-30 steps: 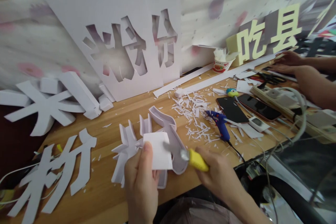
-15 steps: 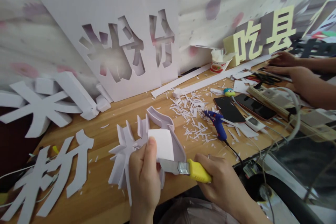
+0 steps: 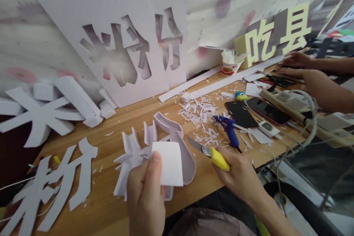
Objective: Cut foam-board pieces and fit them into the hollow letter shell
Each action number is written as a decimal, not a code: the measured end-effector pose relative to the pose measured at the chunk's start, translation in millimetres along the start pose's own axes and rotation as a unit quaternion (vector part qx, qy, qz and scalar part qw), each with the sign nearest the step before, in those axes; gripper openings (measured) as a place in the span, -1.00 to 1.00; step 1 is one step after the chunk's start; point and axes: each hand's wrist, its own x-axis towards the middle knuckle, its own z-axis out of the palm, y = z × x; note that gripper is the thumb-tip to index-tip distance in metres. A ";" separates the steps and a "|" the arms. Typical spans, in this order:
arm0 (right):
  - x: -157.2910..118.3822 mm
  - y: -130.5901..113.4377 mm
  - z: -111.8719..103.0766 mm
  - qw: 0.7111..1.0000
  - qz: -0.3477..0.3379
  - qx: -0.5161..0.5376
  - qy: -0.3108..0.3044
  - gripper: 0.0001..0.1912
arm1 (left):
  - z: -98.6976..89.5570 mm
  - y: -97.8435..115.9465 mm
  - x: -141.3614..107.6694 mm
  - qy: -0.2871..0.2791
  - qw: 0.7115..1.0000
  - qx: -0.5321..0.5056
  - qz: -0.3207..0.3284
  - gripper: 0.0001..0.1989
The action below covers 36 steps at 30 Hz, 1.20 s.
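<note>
The wooden table [image 3: 103,179] is the biggest thing, and a big white board [image 3: 110,3] with letter-shaped holes stands up at its back. A fat white letter [image 3: 41,112] is at the far left, and a flat white letter [image 3: 84,171] lies in front of it. Two yellow letters [image 3: 290,20] stand at the back on the right. A hollow white letter [image 3: 186,160] lies in the middle, behind the left hand [image 3: 146,191]. That hand pinches a small white block [image 3: 168,166], with the thumb on its front and the fingers behind, over the near part of the table. The right hand [image 3: 240,173] has its fingers closed around the handle of a yellow knife [image 3: 219,159]. The blade points up and left, near the block but not touching it. On the right, another person's hands [image 3: 295,64] are at the far end of the table. A long power strip [image 3: 298,112] lies nearer, with two dark phones [image 3: 242,115] beside it. A blue glue gun [image 3: 231,131] lies by the phones, and a paper cup [image 3: 230,67] sits near the yellow letters. Tiny white scraps [image 3: 199,112] are spread around the glue gun's tip.
</note>
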 end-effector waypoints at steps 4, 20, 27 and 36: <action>-7.7 -16.5 -1.5 0.995 -0.055 0.056 -0.057 -0.91 | 1.8 -2.5 10.7 -0.062 0.997 0.031 0.029 -0.52; 8.1 -4.7 3.1 0.999 0.011 -0.009 -0.049 -0.91 | 2.5 11.4 -14.0 0.071 0.995 -0.014 -0.072 -0.71; 12.0 -11.7 9.0 0.944 0.159 0.286 -0.036 -0.72 | 8.9 2.3 3.9 -0.006 0.999 0.018 -0.033 -0.50; 28.4 -12.6 13.8 0.639 0.313 0.688 -0.139 -0.55 | -10.5 -17.0 32.6 -0.030 0.908 0.374 0.185 -0.47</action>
